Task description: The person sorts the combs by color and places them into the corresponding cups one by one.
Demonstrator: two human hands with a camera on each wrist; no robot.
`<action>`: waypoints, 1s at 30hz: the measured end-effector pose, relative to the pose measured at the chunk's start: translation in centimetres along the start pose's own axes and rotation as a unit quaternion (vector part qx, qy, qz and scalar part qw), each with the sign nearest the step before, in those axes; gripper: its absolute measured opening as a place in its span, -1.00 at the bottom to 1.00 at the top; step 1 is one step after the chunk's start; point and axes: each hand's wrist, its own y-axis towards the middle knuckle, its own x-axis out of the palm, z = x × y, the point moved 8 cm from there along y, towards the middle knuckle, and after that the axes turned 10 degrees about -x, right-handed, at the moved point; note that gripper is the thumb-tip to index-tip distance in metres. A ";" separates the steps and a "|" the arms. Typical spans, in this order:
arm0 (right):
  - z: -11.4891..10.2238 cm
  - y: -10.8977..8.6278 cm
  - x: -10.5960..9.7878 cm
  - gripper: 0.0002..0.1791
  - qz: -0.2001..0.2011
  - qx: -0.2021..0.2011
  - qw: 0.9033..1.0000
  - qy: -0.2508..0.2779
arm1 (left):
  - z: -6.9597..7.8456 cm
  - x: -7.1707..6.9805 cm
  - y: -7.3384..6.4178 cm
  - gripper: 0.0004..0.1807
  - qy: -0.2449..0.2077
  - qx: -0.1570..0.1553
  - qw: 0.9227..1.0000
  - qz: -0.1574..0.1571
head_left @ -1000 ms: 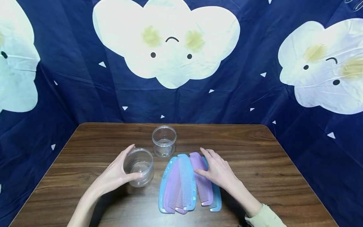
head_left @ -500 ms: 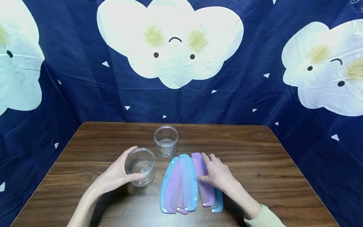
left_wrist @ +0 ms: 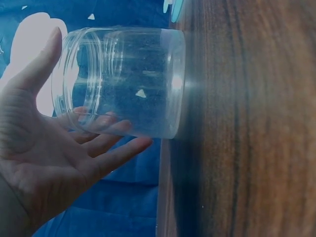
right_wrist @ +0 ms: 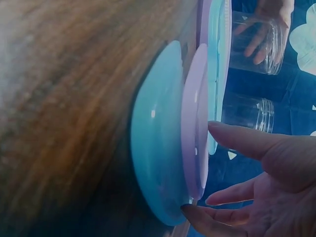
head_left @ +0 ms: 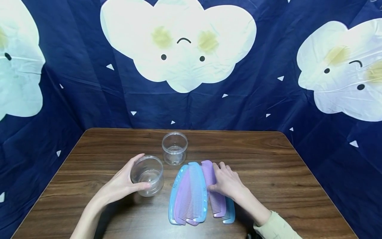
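My left hand (head_left: 120, 182) holds a clear plastic jar (head_left: 153, 174) round its side, thumb in front and fingers behind. In the left wrist view the jar (left_wrist: 136, 84) appears lidless, its base at the wood. On the right, my right hand (head_left: 228, 182) grips a purple comb (head_left: 218, 204) between thumb and fingers. Beneath that comb lies a blue comb (head_left: 229, 212), partly hidden. The right wrist view shows my fingertips at the edges of the purple comb (right_wrist: 195, 133) and blue comb (right_wrist: 158, 128). More combs, topped by a blue comb (head_left: 195, 192), lie fanned to the left.
A second clear jar (head_left: 174, 149) stands behind the combs, near the back of the brown wooden table (head_left: 253, 149). A dark blue curtain (head_left: 191, 109) with white clouds surrounds the table's back and sides.
My right hand has drawn its thumb and fingers in on the purple comb. My left hand and the jar stay in place. The head view shifted slightly.
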 end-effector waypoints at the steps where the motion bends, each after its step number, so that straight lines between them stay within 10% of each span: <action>1: 0.0 0.1 0.0 0.04 -0.003 0.001 1.000 -0.003 | 0.0 0.0 0.0 0.17 0.000 0.001 1.000 0.000; 30: -0.2 1.3 0.3 0.02 -0.035 0.019 0.999 -0.014 | 0.2 0.5 0.0 0.13 -0.002 0.012 1.000 0.001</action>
